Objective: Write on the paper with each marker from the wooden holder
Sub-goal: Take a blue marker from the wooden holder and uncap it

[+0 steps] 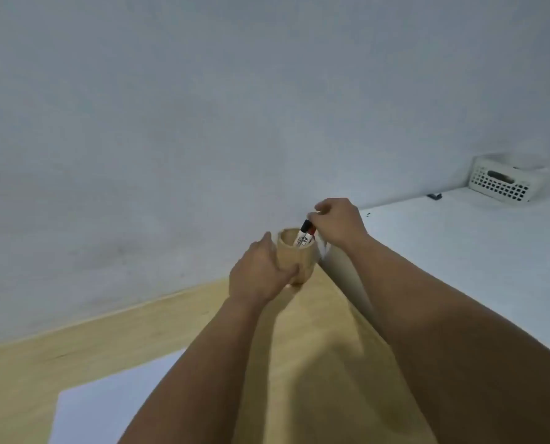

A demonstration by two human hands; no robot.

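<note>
The round light-wood marker holder (296, 256) stands at the far edge of the pale wooden desk (42, 363), against the grey wall (203, 107). Inside it lean two white-bodied markers — one black-capped (304, 229), one red-capped (312, 232) — their caps above the rim. The left hand (259, 272) wraps around the holder's left side, fingers clasped on it. The right hand (339, 224) pinches the black cap just above the holder. The white sheet of paper (113, 402) lies nearer than the holder, to its left. Far right of the holder sits a white perforated plastic basket (504, 184).
</note>
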